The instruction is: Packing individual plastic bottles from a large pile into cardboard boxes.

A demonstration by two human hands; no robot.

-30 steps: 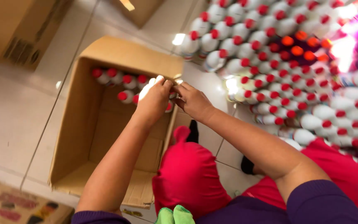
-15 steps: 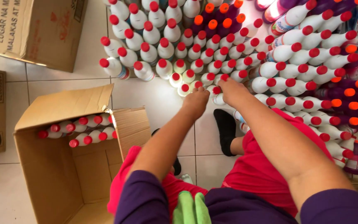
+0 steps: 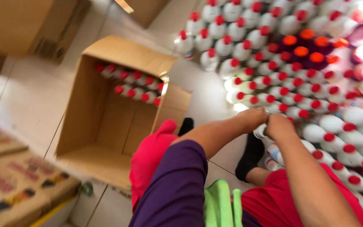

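A white bottle (image 3: pixel 260 131) with a red cap sits clamped between both hands, at the near edge of the massed bottles (image 3: pixel 299 80); left hand (image 3: pixel 253 119) and right hand (image 3: pixel 279 126) press together around it; this looks like the pick-up step, calling for a lift left toward the open cardboard box (image 3: pixel 101 126), where smooth bottles already lie in rows (image 3: pixel 133 84).

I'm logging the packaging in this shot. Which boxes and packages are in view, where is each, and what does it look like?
Open carton: centre-left floor, brown, red-capped bottles lying along its far side.
Closed carton: top left, brown, dark print.
Printed flat package: bottom left, tan, blurred coloured pictures.
White bottles: right, massed on the floor, red caps; both hands there.
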